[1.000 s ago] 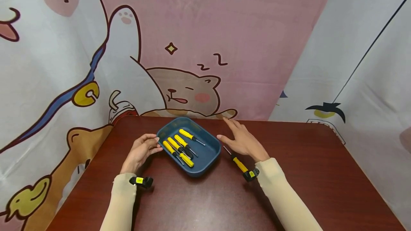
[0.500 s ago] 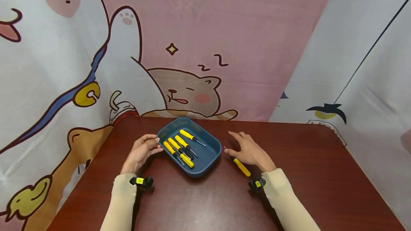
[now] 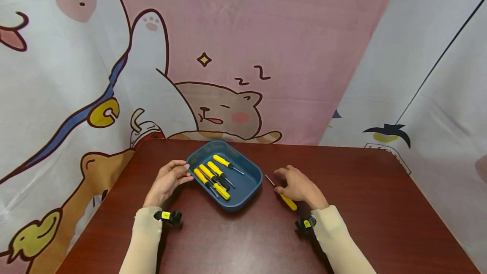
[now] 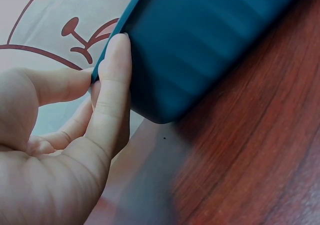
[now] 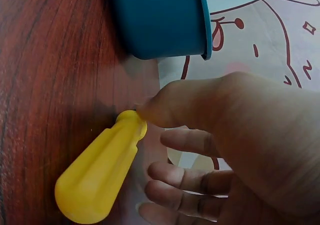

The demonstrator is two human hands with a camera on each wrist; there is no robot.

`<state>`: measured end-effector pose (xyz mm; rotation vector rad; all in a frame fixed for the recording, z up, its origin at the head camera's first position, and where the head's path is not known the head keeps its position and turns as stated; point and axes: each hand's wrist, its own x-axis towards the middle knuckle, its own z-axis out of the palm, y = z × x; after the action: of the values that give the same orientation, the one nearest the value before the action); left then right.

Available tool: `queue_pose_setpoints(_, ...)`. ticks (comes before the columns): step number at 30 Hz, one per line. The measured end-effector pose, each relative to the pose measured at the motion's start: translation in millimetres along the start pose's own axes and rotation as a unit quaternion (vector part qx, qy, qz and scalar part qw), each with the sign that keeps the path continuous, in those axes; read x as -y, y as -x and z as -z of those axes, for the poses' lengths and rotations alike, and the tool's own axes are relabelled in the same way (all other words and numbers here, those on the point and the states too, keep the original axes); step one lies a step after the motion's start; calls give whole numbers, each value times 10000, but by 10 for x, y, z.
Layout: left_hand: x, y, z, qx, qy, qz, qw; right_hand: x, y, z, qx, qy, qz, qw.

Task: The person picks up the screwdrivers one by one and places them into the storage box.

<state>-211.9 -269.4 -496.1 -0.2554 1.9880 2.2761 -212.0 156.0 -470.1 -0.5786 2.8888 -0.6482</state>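
My left hand (image 3: 167, 181) pinches the rim of a blue plastic tray (image 3: 248, 191) at its left corner. In the left wrist view, fingertips lie on both sides of the tray's edge (image 4: 111, 45). Several yellow-handled screwdrivers (image 3: 215, 167) lie inside the tray. Another screwdriver (image 3: 288, 201) rests on the table to the right of the tray, shaft tip toward it. Over its collar is my right hand (image 3: 300, 187), fingers bent and parted. The right wrist view has the thumb tip right at the neck of the yellow handle (image 5: 97, 172), the other fingers apart from the handle.
A dark red-brown wooden table (image 3: 243, 246) carries everything. Behind it hangs a cloth (image 3: 304, 54) with cartoon animals, close to the table's far edge. Each wrist wears a small black camera (image 3: 305, 223).
My right hand has moved back from beside the tray and down over the loose screwdriver, its fingers drawing in. The left hand and the tray stay in place.
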Motion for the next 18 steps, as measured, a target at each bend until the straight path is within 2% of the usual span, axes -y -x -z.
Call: queue_pose_setpoints(18, 11, 0, -13, -15, -87, 30, 10000, 16, 20, -25, 276, -433, -162, 9985)
